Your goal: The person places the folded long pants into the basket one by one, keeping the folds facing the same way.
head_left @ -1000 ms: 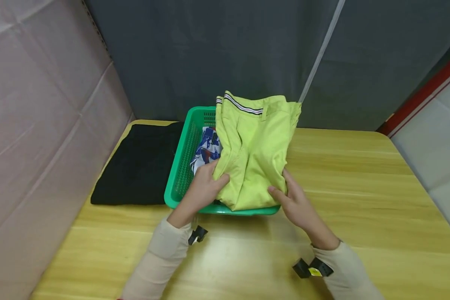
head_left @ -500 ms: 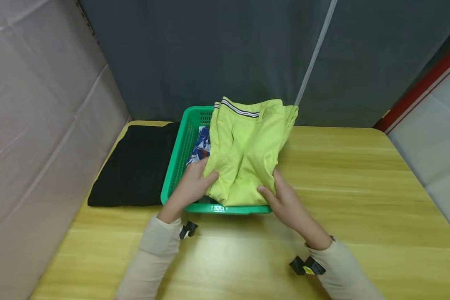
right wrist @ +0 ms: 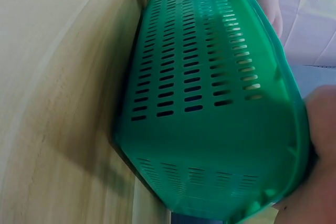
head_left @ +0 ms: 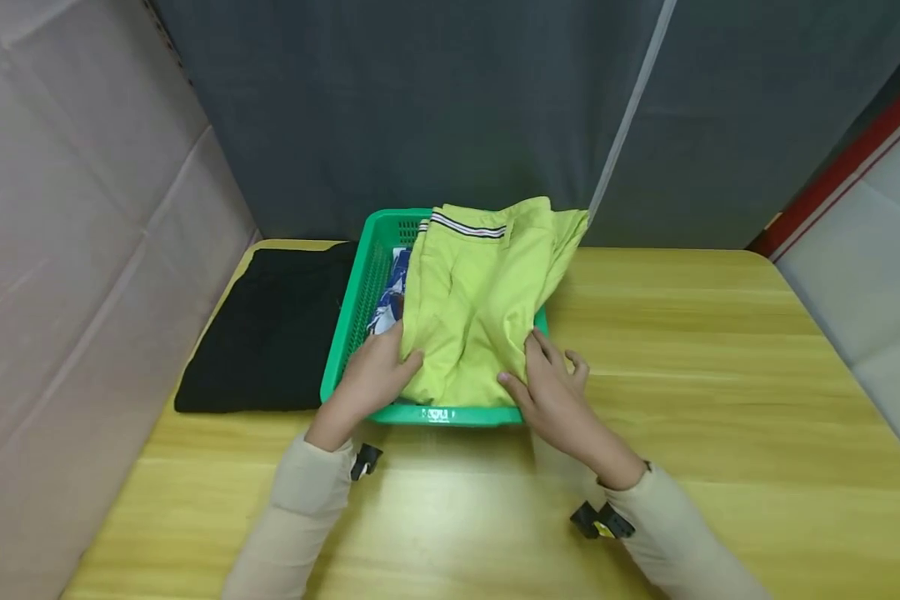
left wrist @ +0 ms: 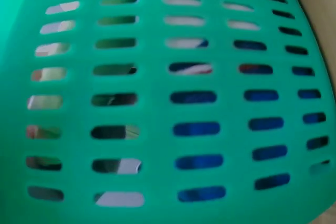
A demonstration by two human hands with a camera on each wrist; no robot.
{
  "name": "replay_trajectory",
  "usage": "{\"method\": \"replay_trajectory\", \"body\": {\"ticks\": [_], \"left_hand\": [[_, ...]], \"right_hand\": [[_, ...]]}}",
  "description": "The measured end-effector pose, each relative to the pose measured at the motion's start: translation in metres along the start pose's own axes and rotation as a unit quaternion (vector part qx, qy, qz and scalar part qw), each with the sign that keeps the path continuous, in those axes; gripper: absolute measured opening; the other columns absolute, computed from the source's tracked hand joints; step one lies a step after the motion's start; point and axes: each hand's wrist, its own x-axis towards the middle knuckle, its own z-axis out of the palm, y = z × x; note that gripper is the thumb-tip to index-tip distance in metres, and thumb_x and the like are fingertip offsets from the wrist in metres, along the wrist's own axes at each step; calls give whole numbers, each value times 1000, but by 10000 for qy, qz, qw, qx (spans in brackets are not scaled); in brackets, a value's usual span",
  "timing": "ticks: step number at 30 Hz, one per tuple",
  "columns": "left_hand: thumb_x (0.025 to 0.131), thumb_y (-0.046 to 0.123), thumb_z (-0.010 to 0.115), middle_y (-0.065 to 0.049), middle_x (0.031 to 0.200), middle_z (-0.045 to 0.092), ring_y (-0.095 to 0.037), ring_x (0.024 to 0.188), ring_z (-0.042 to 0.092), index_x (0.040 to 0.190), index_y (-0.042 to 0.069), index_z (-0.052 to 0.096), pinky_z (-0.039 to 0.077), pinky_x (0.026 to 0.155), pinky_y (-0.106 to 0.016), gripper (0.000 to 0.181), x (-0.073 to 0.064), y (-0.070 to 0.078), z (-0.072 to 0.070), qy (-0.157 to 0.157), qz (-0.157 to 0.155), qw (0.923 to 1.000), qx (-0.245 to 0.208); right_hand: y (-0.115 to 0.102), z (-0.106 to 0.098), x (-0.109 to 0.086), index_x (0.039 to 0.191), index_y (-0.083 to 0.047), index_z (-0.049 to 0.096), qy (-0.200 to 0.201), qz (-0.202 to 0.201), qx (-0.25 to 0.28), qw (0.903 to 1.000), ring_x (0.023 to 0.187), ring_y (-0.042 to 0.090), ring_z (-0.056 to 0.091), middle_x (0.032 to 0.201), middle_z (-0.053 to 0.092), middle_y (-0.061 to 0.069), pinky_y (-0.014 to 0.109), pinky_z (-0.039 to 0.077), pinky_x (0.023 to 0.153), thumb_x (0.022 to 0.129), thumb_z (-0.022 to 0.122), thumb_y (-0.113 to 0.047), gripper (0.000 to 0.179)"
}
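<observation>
Basket, green, slotted: standing on the table.

Garment, yellow, striped waistband: lying over the basket's opening, waistband reaching past the far rim, one corner jutting beyond the right rim; hiding most of the interior.

Left hand: pinching the garment at the basket's near left, thumb lying on top, fingertips hiding underneath.

Right hand: pinching the garment's edge at the basket's near right, thumb lying on top, one finger sticking out away from the basket.

Print cloth, blue and white: lying inside the basket along its left side, mostly hiding under the garment; showing blue through the slots in the left wrist view.

Black cloth: lying flat just left of the basket, blocking the table there.

Curtain, grey: hanging behind the basket.

Pale sheet: hanging well left of the basket.
</observation>
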Motion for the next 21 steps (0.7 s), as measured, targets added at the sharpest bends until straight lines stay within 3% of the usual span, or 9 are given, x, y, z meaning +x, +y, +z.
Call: {"method": "replay_trajectory", "body": {"ticks": [4, 9, 12, 14, 16, 19, 21], "left_hand": [[94, 23, 52, -1, 62, 46, -17, 53, 44, 138, -2, 43, 32, 45, -29, 51, -3, -3, 0, 52, -171, 9996, 213], [88, 25, 55, -4, 63, 52, -19, 53, 48, 132, -2, 43, 34, 45, -31, 54, -6, -2, 3, 376, -382, 9982, 285], [83, 26, 57, -5, 58, 51, -19, 48, 45, 149, 4, 25, 31, 43, -30, 76, -8, 0, 3, 657, -625, 9957, 168], [80, 25, 58, -3, 53, 47, -18, 45, 41, 156, 17, 6, 28, 41, -30, 92, -9, 1, 4, 847, -694, 9939, 153], [80, 24, 56, -1, 49, 41, -17, 42, 34, 156, 32, -2, 24, 40, -29, 96, -9, 2, 4, 958, -629, 9931, 228], [83, 22, 51, 2, 45, 32, -15, 42, 24, 152, 45, 14, 18, 39, -28, 81, -10, 2, 5, 979, -445, 9933, 425], [85, 21, 47, 4, 45, 28, -14, 42, 20, 148, 44, 32, 15, 39, -26, 68, -10, 2, 6, 926, -383, 9937, 501]], "right_hand": [[0, 1, 3, 143, 16, 27, -24, 51, -144, 9999, 140, 44, 29, 147, 36, 32, 67, 11, 106, 97, 57, -24, 68], [-1, 4, 3, 142, 19, 25, 136, 161, -202, 9996, 137, 43, 34, 145, 38, 33, 64, 13, 107, 97, 58, -24, 71], [-1, 7, 2, 148, 16, 6, 251, 274, -72, 9993, 137, 43, 36, 145, 38, 33, 61, 15, 107, 97, 58, -26, 84], [0, 9, 0, 150, 9, -6, 357, 317, 45, 9988, 136, 45, 36, 147, 36, 33, 60, 19, 108, 96, 59, -25, 91], [1, 10, 0, 154, -3, -7, 439, 257, 48, 9987, 137, 46, 35, 149, 34, 31, 62, 24, 108, 96, 59, -25, 90], [2, 10, -1, 156, -16, 14, 498, -1, -239, 9985, 137, 47, 33, 146, 36, 32, 66, 30, 104, 96, 59, -24, 75], [2, 9, -1, 153, -20, 27, 455, -179, -528, 9974, 138, 48, 31, 138, 42, 32, 67, 32, 103, 97, 57, -25, 65]]}}
